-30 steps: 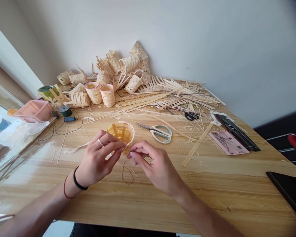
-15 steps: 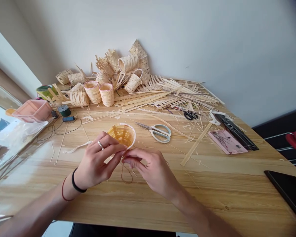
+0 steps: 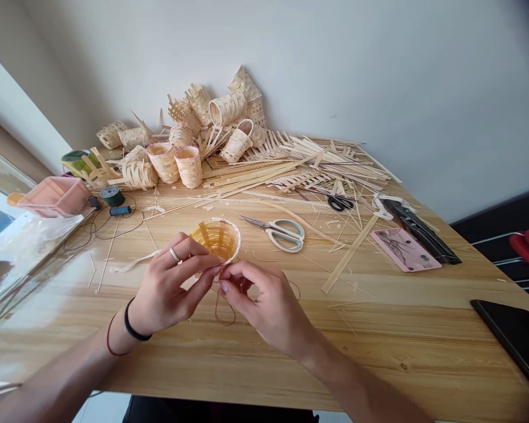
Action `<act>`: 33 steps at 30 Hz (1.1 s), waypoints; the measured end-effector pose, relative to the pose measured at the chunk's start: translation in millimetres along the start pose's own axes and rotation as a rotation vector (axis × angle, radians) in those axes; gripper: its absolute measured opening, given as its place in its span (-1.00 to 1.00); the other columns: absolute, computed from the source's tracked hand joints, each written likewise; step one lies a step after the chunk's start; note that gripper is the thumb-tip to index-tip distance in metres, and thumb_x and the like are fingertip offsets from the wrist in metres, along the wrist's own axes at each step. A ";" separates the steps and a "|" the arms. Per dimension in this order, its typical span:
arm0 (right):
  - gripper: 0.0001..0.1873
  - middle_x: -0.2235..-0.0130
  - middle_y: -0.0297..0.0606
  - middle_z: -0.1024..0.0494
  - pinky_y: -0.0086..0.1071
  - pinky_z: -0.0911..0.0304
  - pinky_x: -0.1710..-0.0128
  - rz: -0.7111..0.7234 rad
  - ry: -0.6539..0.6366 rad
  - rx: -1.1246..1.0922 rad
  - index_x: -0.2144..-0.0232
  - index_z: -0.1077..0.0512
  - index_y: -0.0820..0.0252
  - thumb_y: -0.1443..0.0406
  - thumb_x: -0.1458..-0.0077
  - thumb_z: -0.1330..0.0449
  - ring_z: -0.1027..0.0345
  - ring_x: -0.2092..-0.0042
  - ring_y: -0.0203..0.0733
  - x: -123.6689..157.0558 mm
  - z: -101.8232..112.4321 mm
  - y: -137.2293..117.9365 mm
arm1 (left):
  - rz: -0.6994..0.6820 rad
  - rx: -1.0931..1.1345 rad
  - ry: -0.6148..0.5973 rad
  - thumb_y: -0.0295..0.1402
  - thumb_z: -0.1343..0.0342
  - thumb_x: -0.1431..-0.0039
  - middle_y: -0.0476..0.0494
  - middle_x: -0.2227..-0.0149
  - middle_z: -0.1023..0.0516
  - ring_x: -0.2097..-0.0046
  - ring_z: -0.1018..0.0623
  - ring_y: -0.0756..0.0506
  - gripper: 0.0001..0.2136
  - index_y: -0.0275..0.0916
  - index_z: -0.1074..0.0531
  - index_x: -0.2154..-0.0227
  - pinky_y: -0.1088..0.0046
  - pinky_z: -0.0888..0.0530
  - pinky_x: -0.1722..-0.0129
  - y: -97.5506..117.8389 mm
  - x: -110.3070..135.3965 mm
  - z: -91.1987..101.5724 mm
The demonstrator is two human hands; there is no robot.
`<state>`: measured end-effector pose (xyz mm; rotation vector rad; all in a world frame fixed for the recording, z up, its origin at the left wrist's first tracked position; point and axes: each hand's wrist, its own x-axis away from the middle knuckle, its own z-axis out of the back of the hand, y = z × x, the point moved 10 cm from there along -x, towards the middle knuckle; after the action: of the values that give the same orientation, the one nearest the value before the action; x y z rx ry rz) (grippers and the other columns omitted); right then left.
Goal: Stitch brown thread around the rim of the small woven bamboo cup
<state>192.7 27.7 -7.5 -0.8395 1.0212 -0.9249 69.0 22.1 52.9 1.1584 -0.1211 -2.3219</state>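
A small woven bamboo basket (image 3: 216,238) lies on its side on the wooden table (image 3: 379,346), its mouth facing me. My left hand (image 3: 170,288), with a ring and wristbands, grips the basket's near rim with closed fingers. My right hand (image 3: 260,302) is pinched at the same rim, on a thin brown thread (image 3: 223,308) that loops down onto the table between both hands.
White-handled scissors (image 3: 282,232) lie just right of the basket. Woven baskets (image 3: 189,164) and bamboo strips (image 3: 317,164) pile up at the back. Thread spools (image 3: 112,197) and a pink tray (image 3: 53,197) sit left; a pink card (image 3: 405,249), black tool (image 3: 423,226) and dark tablet (image 3: 515,338) right.
My right hand has drawn in toward the basket's rim and its fingers have curled tighter on the thread. The left hand keeps its hold on the basket.
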 end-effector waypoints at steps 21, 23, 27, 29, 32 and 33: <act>-0.85 0.42 -0.42 -0.47 -0.47 -0.26 0.36 0.131 -0.330 -0.004 0.33 -0.39 0.13 0.47 -0.22 -0.14 -0.31 0.43 -0.35 13.4 -31.9 -18.0 | 0.097 -0.055 0.076 -0.54 -0.21 -0.30 -0.06 0.31 -0.55 0.28 -0.51 0.00 -0.87 -0.22 -0.57 0.17 0.47 -0.51 0.33 -21.1 -0.7 11.4; -0.85 0.41 -0.41 -0.48 -0.48 -0.25 0.38 0.151 -0.402 0.008 0.34 -0.40 0.13 0.48 -0.20 -0.16 -0.29 0.43 -0.35 17.4 -39.4 -19.5 | 0.101 -0.075 0.082 -0.52 -0.22 -0.30 -0.06 0.31 -0.55 0.28 -0.51 0.00 -0.89 -0.22 -0.57 0.17 0.47 -0.50 0.33 -22.2 -0.8 12.1; -0.88 0.45 -0.44 -0.50 -0.52 -0.22 0.42 0.143 -0.605 0.035 0.35 -0.47 0.14 0.45 -0.18 -0.25 -0.29 0.46 -0.37 31.0 -57.0 -16.6 | 0.105 -0.095 0.103 -0.51 -0.22 -0.32 -0.06 0.32 -0.54 0.28 -0.49 0.01 -0.91 -0.22 -0.57 0.18 0.45 -0.49 0.32 -24.4 -0.1 13.8; -0.88 0.47 -0.46 -0.53 -0.53 -0.21 0.45 0.119 -0.698 0.065 0.36 -0.51 0.14 0.45 -0.14 -0.31 -0.31 0.48 -0.37 38.3 -64.2 -12.5 | 0.105 -0.105 0.108 -0.51 -0.22 -0.32 -0.06 0.32 -0.54 0.28 -0.48 0.01 -0.90 -0.22 -0.56 0.17 0.45 -0.48 0.32 -25.4 0.1 14.2; -0.85 0.46 -0.46 -0.61 -0.52 -0.28 0.41 0.102 -0.812 0.076 0.36 -0.55 0.13 0.48 -0.13 -0.34 -0.44 0.45 -0.33 46.3 -71.0 -9.2 | 0.099 -0.120 0.113 -0.52 -0.23 -0.31 -0.05 0.32 -0.53 0.28 -0.48 0.01 -0.90 -0.22 -0.56 0.18 0.44 -0.46 0.33 -26.3 0.0 14.8; -0.84 0.45 -0.45 -0.63 -0.51 -0.32 0.34 0.097 -0.824 0.074 0.36 -0.56 0.13 0.49 -0.14 -0.35 -0.49 0.41 -0.30 46.1 -70.6 -8.3 | 0.098 -0.121 0.113 -0.52 -0.23 -0.31 -0.05 0.32 -0.53 0.28 -0.48 0.01 -0.90 -0.22 -0.55 0.18 0.44 -0.46 0.33 -26.5 -0.1 14.8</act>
<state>135.3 -27.6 -36.0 -0.9758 0.3035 -0.4472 46.5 42.4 54.1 1.1924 0.0037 -2.1427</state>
